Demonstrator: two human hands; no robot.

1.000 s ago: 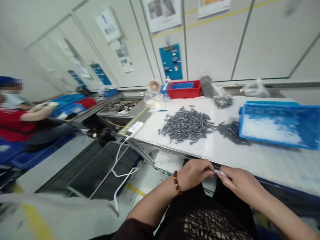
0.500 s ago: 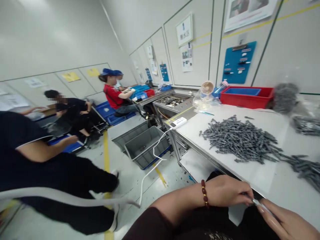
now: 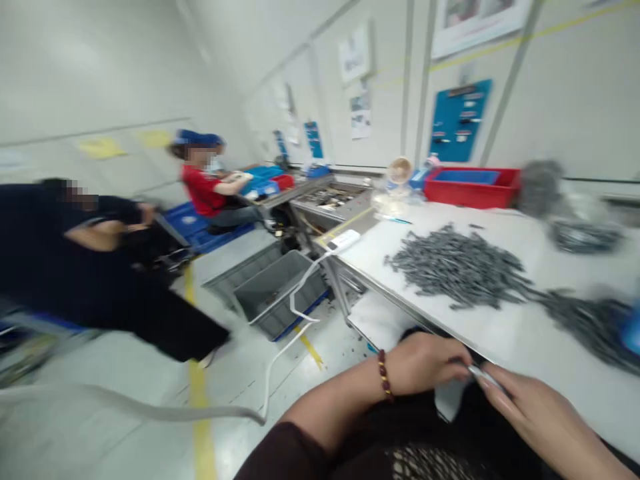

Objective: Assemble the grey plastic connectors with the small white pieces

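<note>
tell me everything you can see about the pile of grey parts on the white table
The pile of grey parts is a loose, spread heap of many short, slim, dark grey rod-like pieces lying criss-crossed, with a few strays at its edges. Their material and fine detail are too blurred to tell. It lies directly on the white table top, and a strip of similar pieces trails right towards a blue tray. The left hand and right hand are nearer the table's front edge, apart from it.

We have one slim, shiny metal piece [image 3: 481,377] held at a slant, blurred and partly covered, close in front of us.
</note>
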